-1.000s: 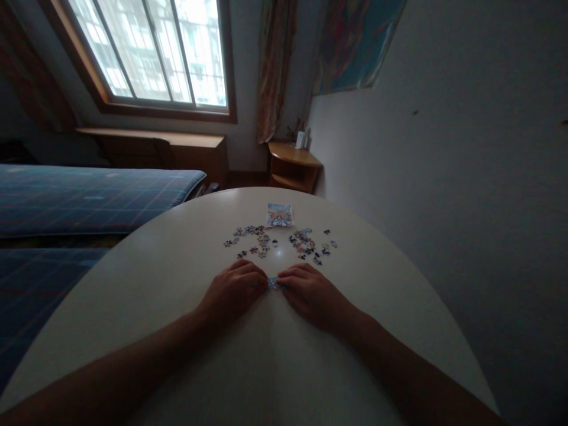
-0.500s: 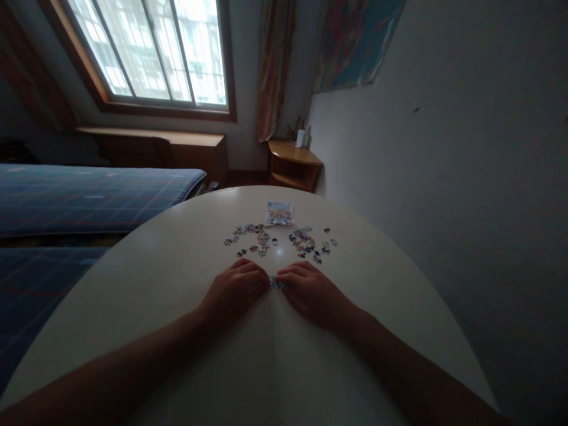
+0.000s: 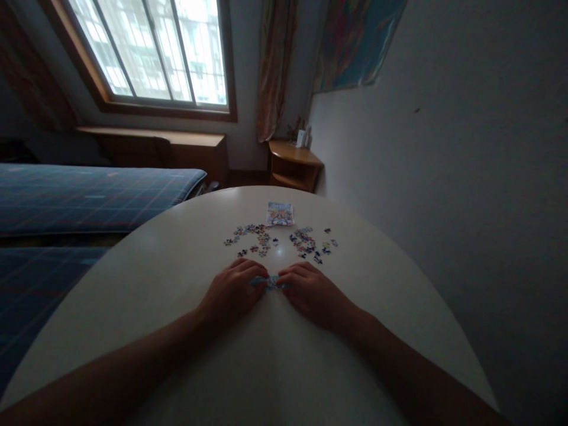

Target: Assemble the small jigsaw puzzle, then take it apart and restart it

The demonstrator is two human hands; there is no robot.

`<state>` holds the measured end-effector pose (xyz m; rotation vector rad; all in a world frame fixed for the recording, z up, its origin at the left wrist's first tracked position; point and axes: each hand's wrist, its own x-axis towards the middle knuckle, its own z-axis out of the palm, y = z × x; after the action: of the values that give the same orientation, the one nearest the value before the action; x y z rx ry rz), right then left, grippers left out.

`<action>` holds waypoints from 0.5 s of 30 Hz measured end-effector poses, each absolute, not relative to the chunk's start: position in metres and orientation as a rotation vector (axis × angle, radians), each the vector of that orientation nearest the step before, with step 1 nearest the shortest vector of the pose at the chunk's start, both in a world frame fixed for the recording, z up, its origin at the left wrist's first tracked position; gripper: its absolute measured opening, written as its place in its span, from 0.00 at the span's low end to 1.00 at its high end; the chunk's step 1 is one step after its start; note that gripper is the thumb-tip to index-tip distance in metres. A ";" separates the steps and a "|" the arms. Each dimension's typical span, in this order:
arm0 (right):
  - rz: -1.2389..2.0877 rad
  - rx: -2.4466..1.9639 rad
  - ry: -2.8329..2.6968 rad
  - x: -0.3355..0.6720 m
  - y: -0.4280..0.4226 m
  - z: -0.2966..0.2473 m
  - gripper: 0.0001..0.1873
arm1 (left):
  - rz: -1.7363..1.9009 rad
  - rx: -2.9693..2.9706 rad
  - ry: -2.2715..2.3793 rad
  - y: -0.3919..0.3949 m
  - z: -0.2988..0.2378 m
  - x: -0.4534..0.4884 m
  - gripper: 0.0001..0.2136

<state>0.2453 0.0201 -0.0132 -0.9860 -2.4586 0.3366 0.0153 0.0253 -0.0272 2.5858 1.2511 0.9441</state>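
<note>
Light-blue jigsaw pieces (image 3: 272,283) lie on the pale round table (image 3: 186,231), between my two hands and partly covered by them. My left hand (image 3: 237,286) is closed on the left part of these pieces, thumb and fingertips at their edge. From the other side my right hand (image 3: 308,293) grips the right part, its fingers bent and together. Just beyond the hands are two groups of loose jigsaw pieces, a left group (image 3: 261,235) and a right group (image 3: 304,241), with a single piece (image 3: 276,241) between them.
A small picture packet (image 3: 280,214) lies behind the loose pieces. To the left is a bed with a blue checked mattress (image 3: 102,198). A wooden corner shelf (image 3: 295,155) stands past the table's far edge, and a wall (image 3: 444,195) runs along the right.
My left hand's fingers have lifted and shifted slightly left, so more of the light-blue pieces shows. My right hand has barely moved; the loose pieces stay where they were.
</note>
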 end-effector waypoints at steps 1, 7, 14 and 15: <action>0.326 -0.981 -2.465 0.246 0.020 -0.014 0.12 | 0.925 2.581 1.260 0.025 -0.028 0.015 0.07; 0.233 -0.950 -2.507 0.247 0.019 -0.012 0.12 | 0.845 2.566 1.259 0.022 -0.027 0.014 0.08; 0.080 -0.953 -2.584 0.248 0.017 -0.009 0.13 | 0.838 2.662 1.154 0.022 -0.028 0.012 0.06; 0.054 -0.953 -2.597 0.248 0.016 -0.008 0.13 | 0.832 2.695 1.136 0.022 -0.027 0.012 0.06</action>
<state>0.2479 0.0165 -0.0084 -0.9534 -2.5969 0.0539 0.0119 0.0217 -0.0271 2.6949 1.1357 0.8318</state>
